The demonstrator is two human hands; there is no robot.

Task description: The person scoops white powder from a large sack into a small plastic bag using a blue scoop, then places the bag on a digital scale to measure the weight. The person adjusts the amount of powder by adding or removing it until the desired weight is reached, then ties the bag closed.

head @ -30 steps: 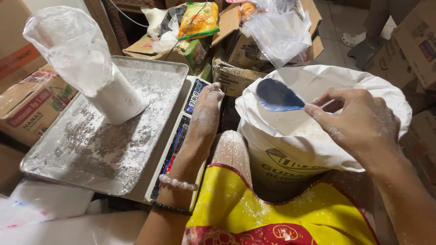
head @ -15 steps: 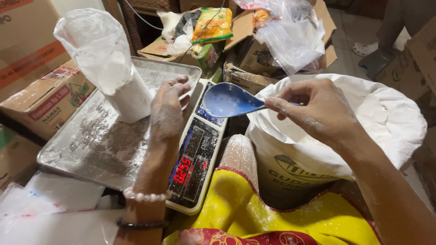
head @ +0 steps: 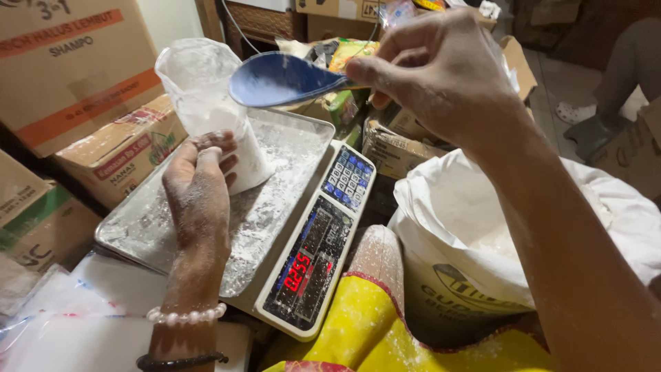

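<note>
Blue scoop in right hand, one bag.

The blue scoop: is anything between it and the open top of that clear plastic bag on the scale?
Nothing visible. The right hand holds the blue scoop beside the mouth of the clear plastic bag, with only air between them. The left hand touches the bag lower down, clear of its opening, on the scale's tray.
</note>
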